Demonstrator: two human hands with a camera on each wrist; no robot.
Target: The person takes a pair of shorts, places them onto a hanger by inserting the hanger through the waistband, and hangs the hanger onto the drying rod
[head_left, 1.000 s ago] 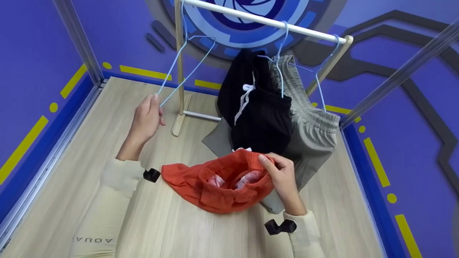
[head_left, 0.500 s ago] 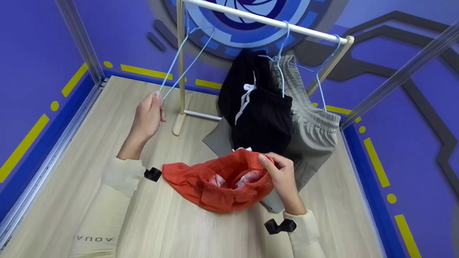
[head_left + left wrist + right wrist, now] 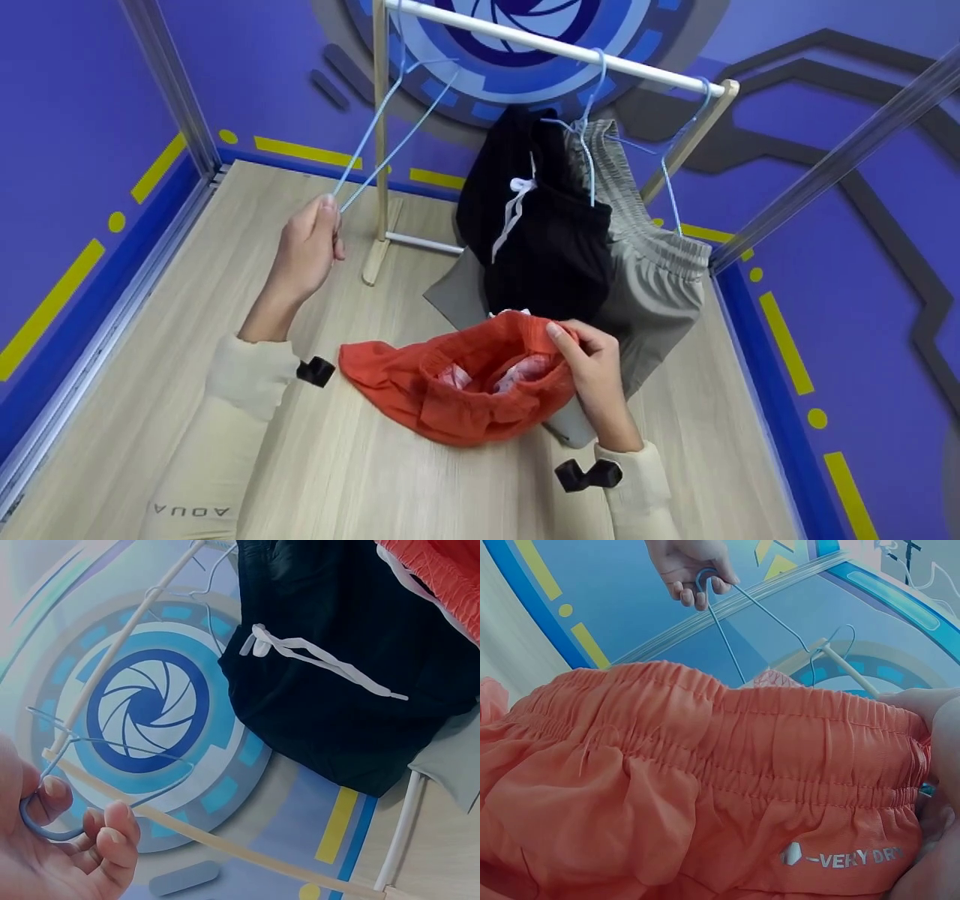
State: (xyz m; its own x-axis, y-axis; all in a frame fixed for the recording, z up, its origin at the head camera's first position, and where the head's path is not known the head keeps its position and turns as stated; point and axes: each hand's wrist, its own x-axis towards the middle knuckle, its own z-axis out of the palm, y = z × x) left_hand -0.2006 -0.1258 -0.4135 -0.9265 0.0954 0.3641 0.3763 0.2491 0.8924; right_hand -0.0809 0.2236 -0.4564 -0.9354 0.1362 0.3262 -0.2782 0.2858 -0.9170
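My left hand (image 3: 304, 251) grips the rounded end of a blue wire hanger (image 3: 367, 135), which slants up to the left end of the rack's rail. In the left wrist view, the fingers curl round the hanger's loop. Lower down, my right hand (image 3: 596, 367) pinches the waistband of orange shorts (image 3: 480, 412), thumb on the inside. The waist opening faces up and shows a pale patterned lining. White "VERY DRY" lettering (image 3: 855, 859) is on the shorts in the right wrist view. The hanger and the shorts are apart.
A clothes rack with a white rail (image 3: 517, 34) stands at the back. Black shorts (image 3: 555, 259) with a white drawstring and grey-green pants (image 3: 660, 300) hang on blue hangers at its right. Blue walls enclose the wooden surface (image 3: 337, 465).
The hanger has tilted slightly, its far corner rising, while my left hand keeps its grip. My right hand and the orange shorts stay almost in place.
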